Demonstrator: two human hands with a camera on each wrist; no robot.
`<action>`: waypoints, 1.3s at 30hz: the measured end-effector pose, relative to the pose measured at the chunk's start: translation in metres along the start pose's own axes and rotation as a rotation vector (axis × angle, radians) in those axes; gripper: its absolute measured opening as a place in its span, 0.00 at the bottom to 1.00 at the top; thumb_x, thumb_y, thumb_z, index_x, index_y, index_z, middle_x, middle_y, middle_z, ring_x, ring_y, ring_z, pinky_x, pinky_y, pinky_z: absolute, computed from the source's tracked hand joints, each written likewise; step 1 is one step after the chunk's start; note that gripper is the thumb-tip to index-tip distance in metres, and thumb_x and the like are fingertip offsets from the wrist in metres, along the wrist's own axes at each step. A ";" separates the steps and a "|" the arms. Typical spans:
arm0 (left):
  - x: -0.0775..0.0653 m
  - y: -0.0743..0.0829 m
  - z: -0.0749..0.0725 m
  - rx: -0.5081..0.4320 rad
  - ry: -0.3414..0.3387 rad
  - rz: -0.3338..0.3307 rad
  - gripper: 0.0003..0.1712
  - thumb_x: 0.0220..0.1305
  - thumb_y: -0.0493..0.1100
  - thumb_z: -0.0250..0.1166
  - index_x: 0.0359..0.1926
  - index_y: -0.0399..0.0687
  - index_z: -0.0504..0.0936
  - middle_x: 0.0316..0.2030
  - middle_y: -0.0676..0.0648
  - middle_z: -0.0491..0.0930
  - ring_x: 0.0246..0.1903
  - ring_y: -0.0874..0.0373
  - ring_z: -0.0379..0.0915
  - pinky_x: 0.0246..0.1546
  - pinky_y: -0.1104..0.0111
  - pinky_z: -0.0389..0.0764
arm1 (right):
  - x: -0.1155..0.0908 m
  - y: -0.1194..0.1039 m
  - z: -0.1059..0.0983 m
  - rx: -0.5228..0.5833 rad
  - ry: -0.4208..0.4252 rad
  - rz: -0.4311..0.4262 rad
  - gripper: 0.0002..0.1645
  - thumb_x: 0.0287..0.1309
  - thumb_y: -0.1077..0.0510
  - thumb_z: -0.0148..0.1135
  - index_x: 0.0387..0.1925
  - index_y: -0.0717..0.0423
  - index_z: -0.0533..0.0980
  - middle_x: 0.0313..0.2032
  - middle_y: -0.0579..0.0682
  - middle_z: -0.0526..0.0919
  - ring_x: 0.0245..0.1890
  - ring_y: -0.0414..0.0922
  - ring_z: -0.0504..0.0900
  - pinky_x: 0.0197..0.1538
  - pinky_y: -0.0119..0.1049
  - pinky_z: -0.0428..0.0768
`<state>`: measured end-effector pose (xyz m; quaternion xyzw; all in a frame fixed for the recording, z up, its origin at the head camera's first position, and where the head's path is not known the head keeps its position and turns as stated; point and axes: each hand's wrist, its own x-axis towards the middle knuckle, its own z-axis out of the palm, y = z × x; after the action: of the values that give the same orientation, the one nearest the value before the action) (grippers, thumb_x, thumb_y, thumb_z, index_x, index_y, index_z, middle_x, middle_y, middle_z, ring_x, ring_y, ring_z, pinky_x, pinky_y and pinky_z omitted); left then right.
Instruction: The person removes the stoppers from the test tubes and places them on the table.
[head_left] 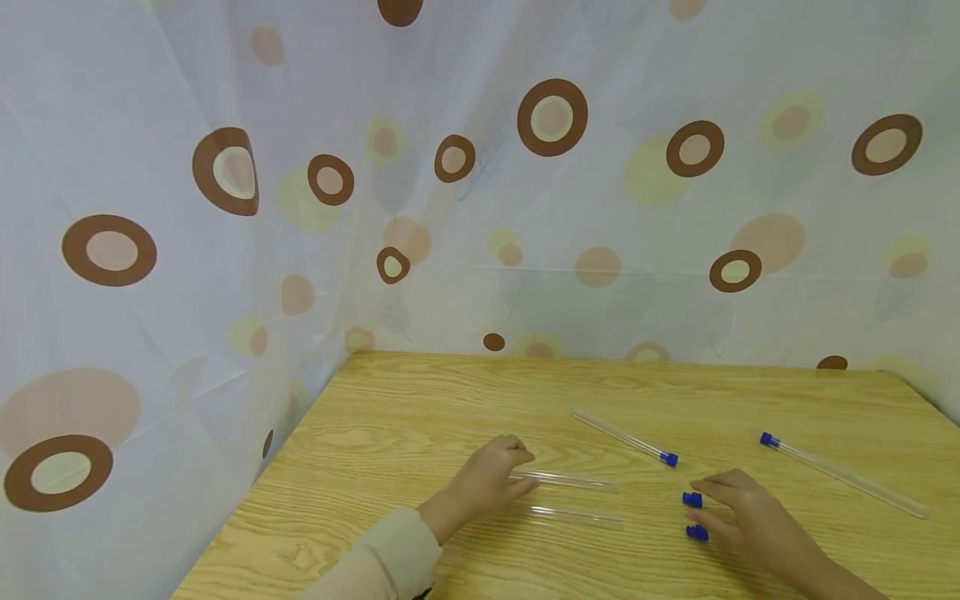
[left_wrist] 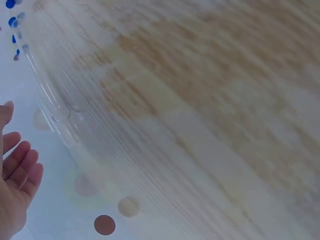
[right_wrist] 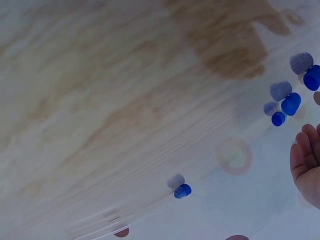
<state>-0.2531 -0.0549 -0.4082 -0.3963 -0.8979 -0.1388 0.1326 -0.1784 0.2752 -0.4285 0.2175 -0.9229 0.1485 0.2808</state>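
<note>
In the head view my left hand (head_left: pixel 491 477) hovers at the left ends of two clear tubes, the far tube (head_left: pixel 573 480) and the near tube (head_left: pixel 576 517). Its fingers are relaxed and apart from the tubes in the left wrist view. My right hand (head_left: pixel 750 521) is beside two loose blue caps, a far cap (head_left: pixel 692 499) and a near cap (head_left: pixel 697 532). Thumb and fingers are spread there; in the right wrist view the right hand (right_wrist: pixel 307 162) is only partly visible, loosely bent, with nothing seen in it.
One clear tube with a blue cap on its right end (head_left: pixel 622 435) lies farther back. Another capped tube (head_left: pixel 847 476) lies at the right, its cap at the left end. All lie on a wooden table (head_left: pixel 360 467), with a patterned curtain (head_left: pixel 465 217) behind and at the left.
</note>
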 end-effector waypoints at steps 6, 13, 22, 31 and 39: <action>0.005 0.000 0.000 0.039 -0.001 -0.005 0.20 0.58 0.50 0.66 0.45 0.40 0.82 0.41 0.48 0.80 0.41 0.59 0.77 0.43 0.77 0.79 | 0.003 -0.002 0.000 0.015 -0.025 0.041 0.20 0.37 0.57 0.75 0.35 0.64 0.82 0.34 0.50 0.81 0.33 0.50 0.79 0.30 0.33 0.82; 0.013 0.001 0.001 0.057 0.004 -0.008 0.21 0.57 0.51 0.66 0.45 0.41 0.82 0.41 0.48 0.80 0.41 0.59 0.77 0.43 0.78 0.79 | 0.006 0.001 0.002 0.036 -0.036 0.067 0.21 0.38 0.57 0.74 0.36 0.65 0.81 0.34 0.49 0.80 0.34 0.50 0.77 0.30 0.33 0.81; 0.024 0.002 0.005 0.074 0.005 -0.019 0.20 0.57 0.51 0.66 0.45 0.41 0.83 0.42 0.48 0.81 0.41 0.59 0.77 0.42 0.78 0.79 | 0.014 0.004 0.002 0.057 -0.097 0.133 0.22 0.42 0.56 0.72 0.37 0.68 0.81 0.35 0.56 0.82 0.37 0.54 0.79 0.35 0.44 0.82; 0.034 0.004 0.005 0.064 -0.032 -0.067 0.21 0.57 0.50 0.66 0.46 0.41 0.82 0.43 0.47 0.80 0.42 0.58 0.77 0.42 0.78 0.79 | 0.025 0.010 0.001 0.118 -0.224 0.247 0.26 0.50 0.53 0.68 0.42 0.72 0.78 0.40 0.66 0.81 0.42 0.64 0.77 0.42 0.55 0.80; 0.041 0.004 0.008 0.036 -0.051 -0.091 0.22 0.58 0.50 0.65 0.48 0.40 0.81 0.43 0.47 0.79 0.43 0.58 0.76 0.43 0.78 0.79 | 0.027 0.012 0.007 0.115 -0.210 0.250 0.26 0.51 0.52 0.67 0.43 0.72 0.78 0.40 0.66 0.81 0.43 0.64 0.77 0.43 0.56 0.79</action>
<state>-0.2775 -0.0217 -0.4010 -0.3558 -0.9204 -0.1183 0.1104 -0.2077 0.2741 -0.4195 0.1309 -0.9571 0.2112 0.1491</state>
